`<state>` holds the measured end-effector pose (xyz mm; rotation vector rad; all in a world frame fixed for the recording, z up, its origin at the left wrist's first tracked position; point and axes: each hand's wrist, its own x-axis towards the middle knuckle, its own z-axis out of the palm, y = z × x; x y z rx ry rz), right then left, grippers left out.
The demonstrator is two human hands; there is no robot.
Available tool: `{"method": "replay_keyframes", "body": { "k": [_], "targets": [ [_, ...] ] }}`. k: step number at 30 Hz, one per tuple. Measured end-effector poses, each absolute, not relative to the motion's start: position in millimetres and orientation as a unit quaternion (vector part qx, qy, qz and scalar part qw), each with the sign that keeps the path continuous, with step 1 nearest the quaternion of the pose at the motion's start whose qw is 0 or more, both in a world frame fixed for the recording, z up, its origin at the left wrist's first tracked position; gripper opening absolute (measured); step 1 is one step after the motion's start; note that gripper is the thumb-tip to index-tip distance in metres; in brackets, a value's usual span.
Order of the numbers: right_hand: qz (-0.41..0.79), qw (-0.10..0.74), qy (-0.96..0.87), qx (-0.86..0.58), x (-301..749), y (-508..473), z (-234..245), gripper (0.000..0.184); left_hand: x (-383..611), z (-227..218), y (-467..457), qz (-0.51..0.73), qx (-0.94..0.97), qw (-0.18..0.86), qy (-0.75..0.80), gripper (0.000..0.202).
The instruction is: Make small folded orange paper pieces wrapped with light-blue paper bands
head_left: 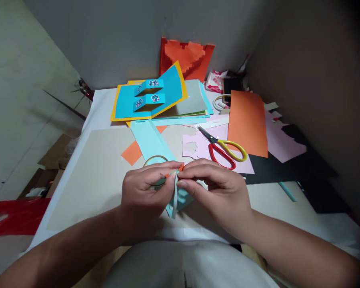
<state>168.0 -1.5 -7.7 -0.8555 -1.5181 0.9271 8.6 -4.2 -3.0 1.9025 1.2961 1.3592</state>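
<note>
Both hands meet above the near middle of the table. My left hand [148,188] is closed, its thumb and fingers pinching a folded light blue paper piece [184,198]. A small orange paper piece [181,167] pokes up between the fingertips. Down from the pinch hangs a narrow pale strip [175,200]. My right hand [219,188] is closed too, thumb and forefinger at the same spot; exactly which layer it grips is hidden. Partly behind my left hand lies a tape roll [156,157]. Scissors [217,145] with one red and one yellow handle lie beyond my right hand.
At the back a blue and yellow pop-up card [162,96] rests on stacked paper; a red pop-up card [187,58] leans on the wall. Orange paper [247,124], pink scraps [283,140] and black sheets [300,160] spread right. Cardboard boxes [52,160] stand left, below the table.
</note>
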Motion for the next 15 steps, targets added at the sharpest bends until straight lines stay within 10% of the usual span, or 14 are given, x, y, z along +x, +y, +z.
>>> {"method": "replay_keyframes", "body": {
  "k": [15],
  "targets": [
    [0.457,0.536,-0.601,-0.377,166.3,-1.2,-10.7,0.006,9.9,-4.6,-6.4,0.485,0.676,0.244,0.498,0.022]
  ]
}}
